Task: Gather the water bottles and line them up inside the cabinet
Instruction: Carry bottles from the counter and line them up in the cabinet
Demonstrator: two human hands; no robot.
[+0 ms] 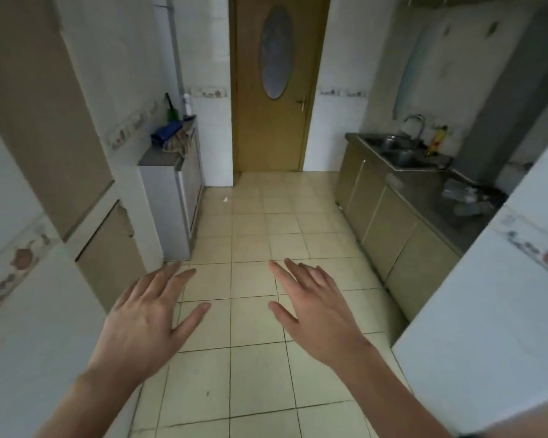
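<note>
Several clear plastic water bottles (469, 199) lie in a blurred heap on the dark counter at the right, far from both hands. Below that counter runs a row of olive cabinet doors (389, 229), all closed. My left hand (146, 314) and my right hand (317, 308) are held out palm down over the tiled floor, fingers spread, holding nothing.
A steel sink (399, 154) with a tap and a yellow bottle (437, 139) sits at the counter's far end. A low grey cabinet (178, 197) at the left carries a blue cloth and bottles. A closed wooden door (276, 86) ends the room. White tiled walls flank both sides.
</note>
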